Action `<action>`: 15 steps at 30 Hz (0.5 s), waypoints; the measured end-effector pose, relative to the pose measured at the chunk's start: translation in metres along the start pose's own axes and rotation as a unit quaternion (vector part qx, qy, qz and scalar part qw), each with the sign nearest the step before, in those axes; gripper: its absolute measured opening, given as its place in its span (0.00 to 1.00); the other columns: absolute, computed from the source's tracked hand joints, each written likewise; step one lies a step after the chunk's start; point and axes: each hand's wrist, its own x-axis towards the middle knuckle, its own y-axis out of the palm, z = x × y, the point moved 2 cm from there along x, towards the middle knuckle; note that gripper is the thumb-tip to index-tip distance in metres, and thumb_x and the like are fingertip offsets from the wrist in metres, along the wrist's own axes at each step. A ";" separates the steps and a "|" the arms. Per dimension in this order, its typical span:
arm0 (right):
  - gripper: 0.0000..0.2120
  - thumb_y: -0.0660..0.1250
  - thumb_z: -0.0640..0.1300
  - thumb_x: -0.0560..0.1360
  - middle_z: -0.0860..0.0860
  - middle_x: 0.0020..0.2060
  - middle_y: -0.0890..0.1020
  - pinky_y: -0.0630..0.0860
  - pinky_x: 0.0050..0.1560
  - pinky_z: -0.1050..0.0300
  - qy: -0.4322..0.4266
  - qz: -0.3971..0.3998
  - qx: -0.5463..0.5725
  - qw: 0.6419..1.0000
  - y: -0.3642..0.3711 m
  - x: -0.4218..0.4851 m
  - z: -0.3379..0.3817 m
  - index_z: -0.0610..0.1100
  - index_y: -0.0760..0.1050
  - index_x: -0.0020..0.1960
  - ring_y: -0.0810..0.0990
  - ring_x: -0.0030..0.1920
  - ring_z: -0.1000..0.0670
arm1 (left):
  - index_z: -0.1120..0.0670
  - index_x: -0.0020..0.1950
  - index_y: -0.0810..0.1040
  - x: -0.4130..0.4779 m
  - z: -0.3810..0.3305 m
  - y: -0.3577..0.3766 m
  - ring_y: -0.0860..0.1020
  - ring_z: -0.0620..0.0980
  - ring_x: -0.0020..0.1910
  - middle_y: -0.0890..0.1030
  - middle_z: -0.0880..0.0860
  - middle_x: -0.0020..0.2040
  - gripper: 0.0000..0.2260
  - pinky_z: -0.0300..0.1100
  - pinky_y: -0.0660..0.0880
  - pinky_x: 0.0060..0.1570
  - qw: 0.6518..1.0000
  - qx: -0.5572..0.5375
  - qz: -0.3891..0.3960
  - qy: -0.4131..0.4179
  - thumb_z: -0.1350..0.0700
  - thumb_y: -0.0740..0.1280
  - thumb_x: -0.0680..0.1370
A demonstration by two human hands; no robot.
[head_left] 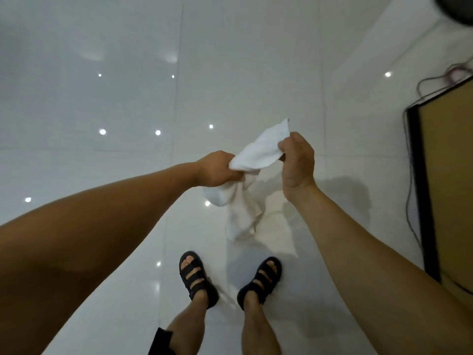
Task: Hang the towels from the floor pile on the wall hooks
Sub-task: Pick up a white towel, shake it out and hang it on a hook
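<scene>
Head view: a white towel (256, 153) is held in the air over the tiled floor (102, 98), mid-scene and just beyond the person's sandals (195, 275). The left hand (216, 170) grips a bunched part of it in a closed fist, and the loose length hangs down from there. The right hand (298, 160) holds the upper end, its fingers (283, 146) curled and pinching the cloth near a corner. At the right stand a brown panel (448, 162) and a cable (409, 188). Neither hooks nor the pile are in view.

The step looks like opening the towel out for hanging. To do it well, the right hand should keep the corner pinched while the left slides along the edge, so the towel hangs flat and clear of the floor.
</scene>
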 end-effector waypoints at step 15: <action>0.19 0.78 0.53 0.66 0.56 0.45 0.84 0.78 0.41 0.65 0.009 0.162 -0.208 0.965 -0.087 -0.088 0.203 0.49 0.79 0.53 0.83 0.45 0.58 | 0.62 0.58 0.77 -0.132 -0.299 -0.138 0.82 0.58 0.53 0.83 0.57 0.54 0.23 0.48 0.77 0.51 0.925 -0.353 -0.041 0.136 0.47 0.73 0.71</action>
